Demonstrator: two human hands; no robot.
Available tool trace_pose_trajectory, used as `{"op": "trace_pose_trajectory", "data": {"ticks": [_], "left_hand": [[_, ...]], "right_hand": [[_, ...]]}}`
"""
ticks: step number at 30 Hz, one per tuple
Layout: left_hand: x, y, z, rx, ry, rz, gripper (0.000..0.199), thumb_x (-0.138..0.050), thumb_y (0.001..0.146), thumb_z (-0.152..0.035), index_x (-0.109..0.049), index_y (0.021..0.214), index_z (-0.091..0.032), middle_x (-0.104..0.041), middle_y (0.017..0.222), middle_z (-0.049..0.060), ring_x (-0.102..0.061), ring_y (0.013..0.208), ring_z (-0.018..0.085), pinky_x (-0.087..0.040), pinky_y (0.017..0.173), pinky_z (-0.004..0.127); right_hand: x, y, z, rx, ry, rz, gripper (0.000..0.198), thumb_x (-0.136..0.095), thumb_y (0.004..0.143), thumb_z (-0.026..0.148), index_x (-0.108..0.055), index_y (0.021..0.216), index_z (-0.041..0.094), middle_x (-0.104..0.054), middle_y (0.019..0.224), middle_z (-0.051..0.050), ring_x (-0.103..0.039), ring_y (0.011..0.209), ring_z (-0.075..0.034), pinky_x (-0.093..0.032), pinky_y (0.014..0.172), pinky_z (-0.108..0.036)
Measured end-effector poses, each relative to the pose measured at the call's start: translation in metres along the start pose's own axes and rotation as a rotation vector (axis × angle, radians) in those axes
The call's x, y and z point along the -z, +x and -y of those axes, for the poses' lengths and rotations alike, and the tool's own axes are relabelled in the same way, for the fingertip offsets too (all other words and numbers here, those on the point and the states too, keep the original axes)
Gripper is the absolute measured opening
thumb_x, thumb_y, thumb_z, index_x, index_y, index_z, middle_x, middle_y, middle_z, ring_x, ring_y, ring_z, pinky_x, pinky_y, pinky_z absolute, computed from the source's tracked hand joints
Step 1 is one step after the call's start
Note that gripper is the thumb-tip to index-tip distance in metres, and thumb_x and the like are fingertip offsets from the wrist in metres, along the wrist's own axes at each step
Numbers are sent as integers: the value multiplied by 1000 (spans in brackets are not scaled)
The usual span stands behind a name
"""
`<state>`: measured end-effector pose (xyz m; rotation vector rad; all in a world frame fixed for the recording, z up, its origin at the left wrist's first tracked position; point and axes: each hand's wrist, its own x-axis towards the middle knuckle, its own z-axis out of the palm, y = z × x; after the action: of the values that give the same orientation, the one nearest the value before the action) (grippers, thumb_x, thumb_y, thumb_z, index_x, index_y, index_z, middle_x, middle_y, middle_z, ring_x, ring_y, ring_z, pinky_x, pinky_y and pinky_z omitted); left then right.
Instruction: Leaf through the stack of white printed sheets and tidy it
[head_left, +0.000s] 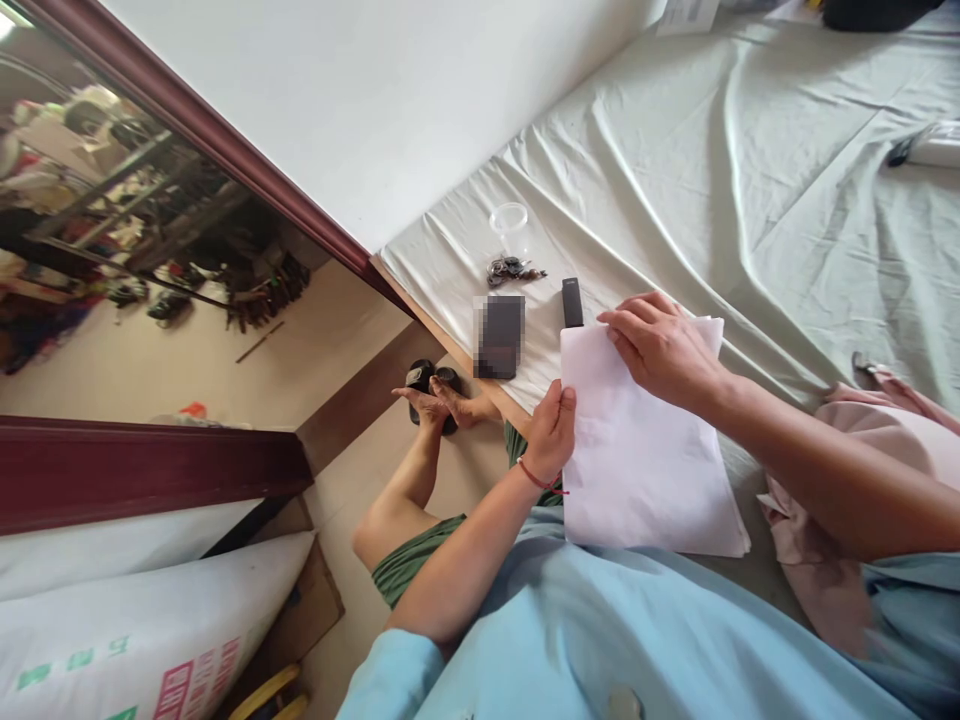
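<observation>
A stack of white paper sheets (637, 460) rests over my lap and the bed edge, its corners slightly fanned at the right. My left hand (551, 430), with a red string at the wrist, grips the stack's left edge, thumb on top. Across the upper edge lies my right hand (664, 345), its thumb and bent fingers closed at the paper; part of the grip is hidden. Just beyond the sheets is a small black box-like object (572, 302). Left of it lies a dark, phone-like rectangle (500, 338), partly pixelated.
A clear plastic cup (511, 228) and a bunch of keys (512, 269) sit on the pale green bedsheet (675, 190). Pink cloth (817, 500) lies at right. Black slippers (420, 378) are by my feet. A large white sack (150, 630) leans at lower left.
</observation>
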<state>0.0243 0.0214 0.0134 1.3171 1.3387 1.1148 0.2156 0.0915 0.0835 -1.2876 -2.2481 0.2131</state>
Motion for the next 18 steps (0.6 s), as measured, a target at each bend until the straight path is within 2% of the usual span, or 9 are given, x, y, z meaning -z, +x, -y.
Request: {"op": "trace_pose_trajectory", "data": {"ticks": [3, 6, 11, 15, 18], "left_hand": [[-1, 3, 1, 4, 3, 1, 48, -51, 93, -66, -63, 89, -20, -61, 82, 4, -55, 81, 19, -48, 81, 34], [-3, 4, 2, 37, -7, -32, 50, -52, 91, -67, -65, 94, -19, -65, 89, 5, -58, 86, 20, -50, 87, 36], [-4, 3, 5, 89, -53, -63, 50, -57, 89, -66, -68, 101, -19, -69, 102, 8, -63, 102, 24, -50, 99, 41], [-5, 3, 4, 166, -40, -147, 52, -62, 87, -64, -67, 113, -19, -68, 120, 12, -59, 123, 28, -46, 109, 41], [-6, 7, 3, 126, -8, -130, 50, -58, 89, -64, -67, 108, -18, -70, 109, 12, -60, 120, 28, -49, 104, 40]], "right_hand": [[-2, 2, 0, 55, -12, 18, 40, -35, 103, 30, -65, 130, 24, -70, 120, -13, -53, 124, -31, -36, 105, -51], [-5, 3, -2, 60, 7, 76, 40, -34, 103, 29, -68, 123, 21, -72, 111, -12, -56, 119, -29, -37, 106, -49], [-10, 4, -4, -2, 4, 10, 43, -32, 104, 33, -65, 127, 20, -71, 117, -13, -56, 115, -29, -38, 102, -46], [-10, 7, 1, 29, -6, 93, 42, -30, 105, 33, -70, 110, 20, -72, 106, -13, -58, 105, -28, -38, 99, -45], [-11, 9, 5, 21, -37, 121, 41, -30, 104, 33, -69, 103, 19, -72, 100, -12, -58, 100, -28, -37, 96, -45]]}}
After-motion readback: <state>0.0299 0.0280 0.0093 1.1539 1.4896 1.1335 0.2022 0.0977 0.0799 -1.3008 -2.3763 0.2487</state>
